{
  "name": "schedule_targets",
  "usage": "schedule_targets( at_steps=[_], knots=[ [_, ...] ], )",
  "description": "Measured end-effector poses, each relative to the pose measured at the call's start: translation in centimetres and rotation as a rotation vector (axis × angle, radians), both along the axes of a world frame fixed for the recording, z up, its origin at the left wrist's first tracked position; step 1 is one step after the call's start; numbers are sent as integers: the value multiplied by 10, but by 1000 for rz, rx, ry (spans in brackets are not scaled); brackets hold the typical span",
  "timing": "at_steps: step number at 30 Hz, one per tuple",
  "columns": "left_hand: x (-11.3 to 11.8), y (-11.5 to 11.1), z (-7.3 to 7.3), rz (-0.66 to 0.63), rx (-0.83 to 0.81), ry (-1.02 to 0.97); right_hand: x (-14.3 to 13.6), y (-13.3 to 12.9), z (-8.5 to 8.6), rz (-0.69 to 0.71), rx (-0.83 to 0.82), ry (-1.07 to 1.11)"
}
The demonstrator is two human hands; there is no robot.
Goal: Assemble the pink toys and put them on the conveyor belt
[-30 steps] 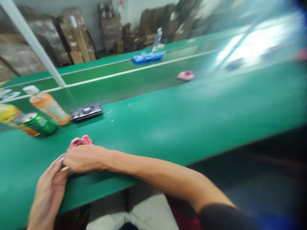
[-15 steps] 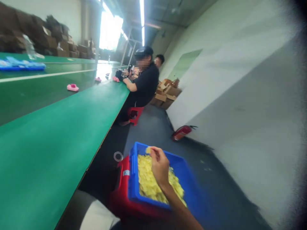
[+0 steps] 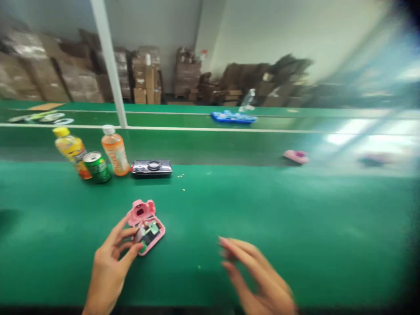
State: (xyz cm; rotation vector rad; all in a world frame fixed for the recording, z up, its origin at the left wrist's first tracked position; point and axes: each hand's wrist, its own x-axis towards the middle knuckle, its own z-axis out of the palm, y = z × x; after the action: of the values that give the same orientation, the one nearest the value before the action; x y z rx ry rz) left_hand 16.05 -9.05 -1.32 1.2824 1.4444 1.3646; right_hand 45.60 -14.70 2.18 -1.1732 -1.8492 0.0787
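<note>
My left hand (image 3: 110, 258) grips the left edge of a pink case (image 3: 160, 238) between thumb and fingers, on the green table. The case lies opened out, its lid part folded back on the far side, with a green circuit board and a black part showing inside. To the right, my right hand (image 3: 256, 271) is over the table, smeared by motion. Its thumb and fingers are apart, and nothing can be made out between them.
Behind the case stand a yellow-capped bottle (image 3: 70, 148), a green can (image 3: 97, 167), an orange bottle (image 3: 115, 151) and a dark shiny case (image 3: 152, 167). A pink piece (image 3: 296, 156) and a blue tray (image 3: 233, 117) lie farther off. A pole (image 3: 110, 61) rises behind the bottles.
The view has swung left from the blue bin of yellow pieces to the table. My right hand has left the bin, and the yellow piece it held no longer shows. My left hand has come into view.
</note>
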Motion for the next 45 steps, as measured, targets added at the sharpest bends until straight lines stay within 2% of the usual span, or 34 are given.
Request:
schedule_targets(
  at_steps=[2,4,6,8,11,15,17,21,24,27,31,34,38,42,45],
  knots=[
    [4,-2,0,-66,-4,16,-46,49,20,339,-151,-165],
    [9,-6,1,-127,30,64,-79,85,34,619,-279,-313],
    [12,-11,1,-143,68,100,-95,108,40,784,-369,-398],
    [12,-14,0,-123,113,124,-98,117,40,844,-397,-430],
    [7,-18,-4,-151,196,195,-94,114,38,858,-300,-476],
    [0,-22,-5,-266,273,348,-90,107,37,818,-99,-521],
    [-2,-24,-4,-286,328,455,-88,105,35,821,-123,-494],
    [-1,-24,-4,-243,388,586,-80,106,23,826,-307,-289],
    [3,-23,-8,-165,352,651,-71,109,11,800,-397,-127],
    [9,-27,-18,-113,274,622,-62,116,2,812,-441,-87],
    [18,-33,-29,-73,138,522,-61,124,-5,793,-419,-158],
    [19,-30,-28,-55,105,528,-65,124,-10,750,-350,-194],
    [15,-21,-21,-94,147,595,-71,123,-13,607,-291,-71],
    [12,-15,-21,-104,209,607,-73,133,-7,676,-338,-205],
    [13,-14,-26,-106,212,590,-76,139,-4,632,-289,-189]
  ],
)
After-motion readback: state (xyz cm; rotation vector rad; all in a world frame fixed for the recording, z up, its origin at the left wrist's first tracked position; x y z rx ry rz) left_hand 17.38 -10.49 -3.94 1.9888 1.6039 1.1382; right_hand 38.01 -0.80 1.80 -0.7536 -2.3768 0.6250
